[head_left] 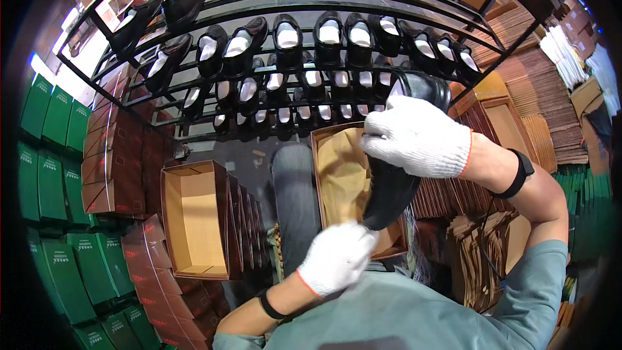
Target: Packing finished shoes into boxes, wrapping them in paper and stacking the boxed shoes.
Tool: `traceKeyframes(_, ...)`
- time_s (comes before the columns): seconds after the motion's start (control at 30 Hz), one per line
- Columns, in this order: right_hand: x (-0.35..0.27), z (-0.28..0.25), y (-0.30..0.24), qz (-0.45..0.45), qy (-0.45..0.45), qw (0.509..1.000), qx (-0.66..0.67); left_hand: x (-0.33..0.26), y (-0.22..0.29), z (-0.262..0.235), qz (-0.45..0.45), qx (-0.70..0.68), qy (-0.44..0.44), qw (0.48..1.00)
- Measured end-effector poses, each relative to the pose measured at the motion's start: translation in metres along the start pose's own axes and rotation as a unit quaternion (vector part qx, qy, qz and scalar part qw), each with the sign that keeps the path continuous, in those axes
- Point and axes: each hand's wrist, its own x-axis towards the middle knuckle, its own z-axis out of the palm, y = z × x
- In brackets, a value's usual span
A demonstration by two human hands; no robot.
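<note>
Right hand [418, 136] grip closed on black shoe [395, 181] | left hand [335, 256] grip at toe, closure unclear | brown box [324, 175] beneath

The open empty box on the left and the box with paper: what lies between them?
In the head view, a grey-trousered leg lies between empty box and papered box.

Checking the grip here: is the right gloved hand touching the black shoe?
Touching. The head view shows the right hand wrapped over the black shoe, its gloved fingers lying directly on the upper with no gap, above the open box.
</note>
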Motion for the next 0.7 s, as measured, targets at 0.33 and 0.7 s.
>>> traceKeyframes(0.33, 0.015, 0.028, 0.02, -0.088, 0.017, 0.996, 0.02, 0.061, -0.058, 0.111, 0.055, 0.282, -0.061, 0.956)
traceKeyframes(0.7, -0.021, 0.136, -0.043, 0.009, 0.097, 0.989, 0.114, 0.034, -0.059, -0.006, 0.107, -0.039, 0.185, 0.976)
